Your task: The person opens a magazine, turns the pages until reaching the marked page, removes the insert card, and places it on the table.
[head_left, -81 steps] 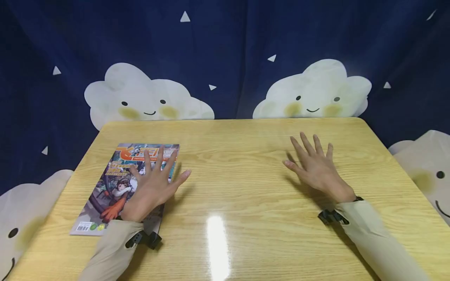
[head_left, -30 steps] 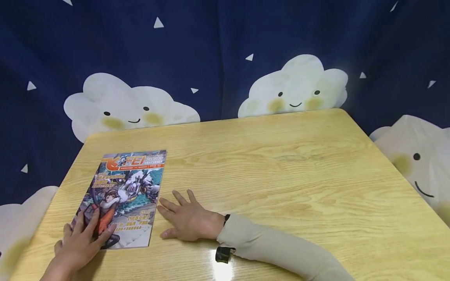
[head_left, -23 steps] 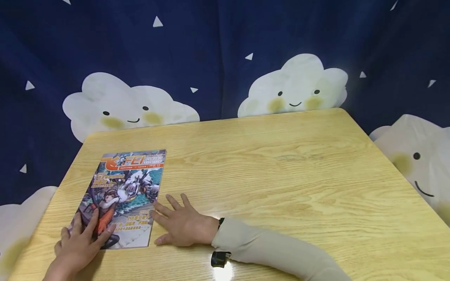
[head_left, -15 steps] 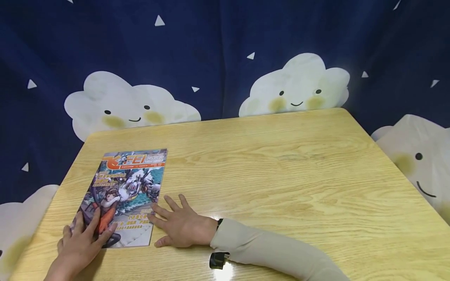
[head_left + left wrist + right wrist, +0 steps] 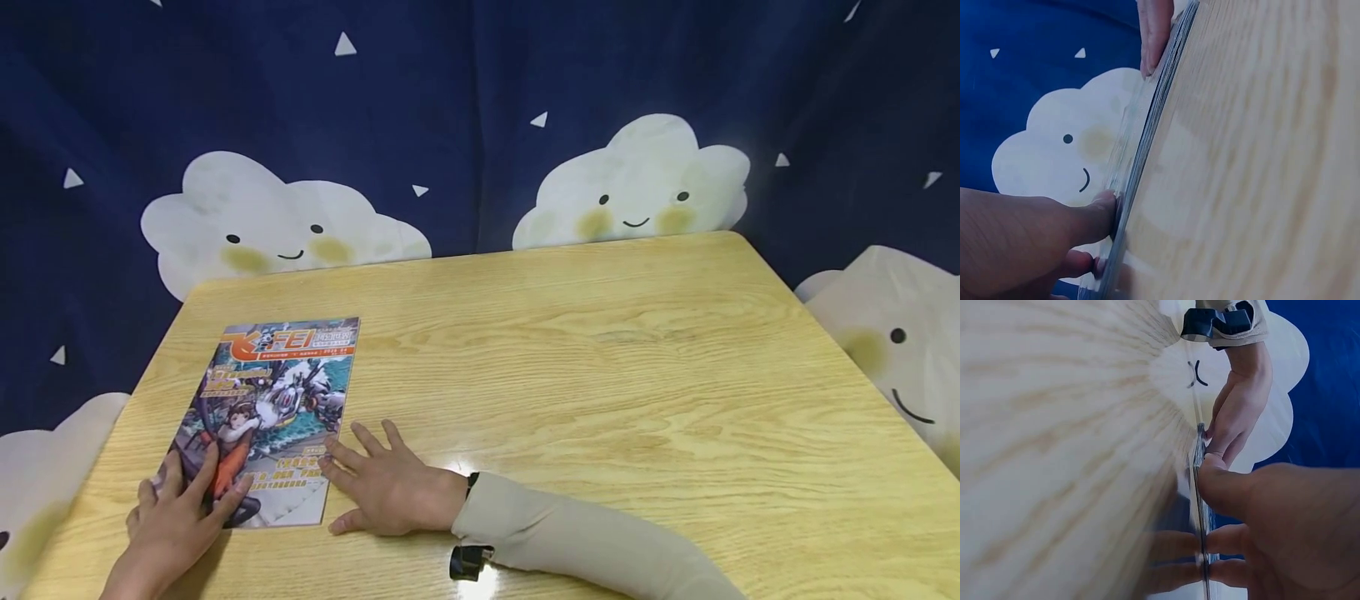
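A magazine (image 5: 281,400) with an illustrated cover and orange title lies flat at the left of the table. My left hand (image 5: 171,523) rests on its lower left part, fingers spread and slightly bent. At the lower right edge is my right hand (image 5: 397,490), its fingers extended and fingertips touching the cover's margin. The left wrist view shows the thick page edge of the magazine (image 5: 1157,103) side-on, with the left hand (image 5: 1035,237) against its cover. In the right wrist view, the right hand (image 5: 1285,519) touches the magazine, and the left hand (image 5: 1241,412) is beyond it.
The wooden table (image 5: 637,358) stretches away to the right and back. Behind it hangs a dark blue curtain (image 5: 480,108) with white clouds and triangles. A black wrist device (image 5: 467,563) sits below my right cuff.
Earlier both hands were spread apart; the left has come down to the magazine's lower left, and the right has crossed leftward to its right edge. Over the last half second, little has moved.
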Motion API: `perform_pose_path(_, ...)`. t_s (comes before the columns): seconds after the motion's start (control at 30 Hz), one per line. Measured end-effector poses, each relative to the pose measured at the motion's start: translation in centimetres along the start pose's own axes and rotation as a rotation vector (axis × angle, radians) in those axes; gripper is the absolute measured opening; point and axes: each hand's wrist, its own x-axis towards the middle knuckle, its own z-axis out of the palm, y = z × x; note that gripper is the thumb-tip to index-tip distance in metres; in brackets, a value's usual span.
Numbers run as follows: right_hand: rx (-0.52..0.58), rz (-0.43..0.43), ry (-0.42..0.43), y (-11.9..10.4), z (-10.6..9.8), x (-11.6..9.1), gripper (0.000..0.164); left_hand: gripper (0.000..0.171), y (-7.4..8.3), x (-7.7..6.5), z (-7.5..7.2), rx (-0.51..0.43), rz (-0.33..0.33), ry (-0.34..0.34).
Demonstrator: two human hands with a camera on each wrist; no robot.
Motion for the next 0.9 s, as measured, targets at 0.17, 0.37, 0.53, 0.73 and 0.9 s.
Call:
perform_pose_path(0.17, 0.002, 0.001, 0.002, 0.03, -0.01, 0.08, 0.074, 0.088, -0.06, 0.18, -0.11, 0.005, -0.025, -0.021)
perform_pose_path(0.37, -0.004, 0.005, 0.002, 0.08, 0.04, 0.14, 0.073, 0.087, 0.14, 0.01, -0.07, 0.016, -0.013, -0.009)
perform_pose_path(0.53, 0.003, 0.027, 0.003, -0.28, 0.01, 0.18, 0.073, 0.087, 0.11, -0.08, -0.21, 0.009, 0.001, -0.018)
perform_pose_path(0.73, 0.012, 0.033, 0.004, -0.52, -0.13, 0.03, 0.073, 0.086, 0.15, -0.19, -0.29, 0.004, 0.009, -0.019)
perform_pose_path(0.9, 0.031, 0.004, 0.007, -0.27, -0.28, -0.17, 0.071, 0.086, 0.25, -0.38, -0.27, 0.007, 0.017, -0.011)
